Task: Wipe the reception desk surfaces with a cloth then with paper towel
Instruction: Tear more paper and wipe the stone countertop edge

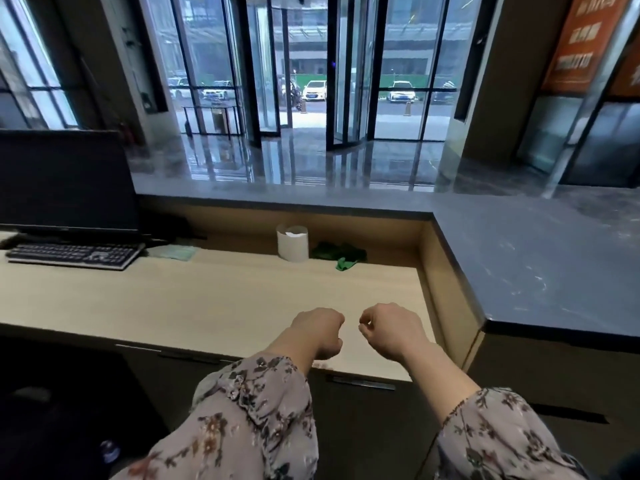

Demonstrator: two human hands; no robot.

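Head view, hands: left hand (320, 332) and right hand (388, 332) curled into empty fists over the pale worktop (207, 299).
Cloth: green cloth (341, 254) crumpled at 12 o'clock, far edge.
Paper: paper towel roll (292, 242) upright, at the cloth's 9 o'clock.
Writing: orange banner (585, 43) at 2 o'clock, characters unreadable.

The left hand (320, 332) and right hand (391, 332) are hiding their curled fingertips; the monitor (65, 181) is running off the left edge.
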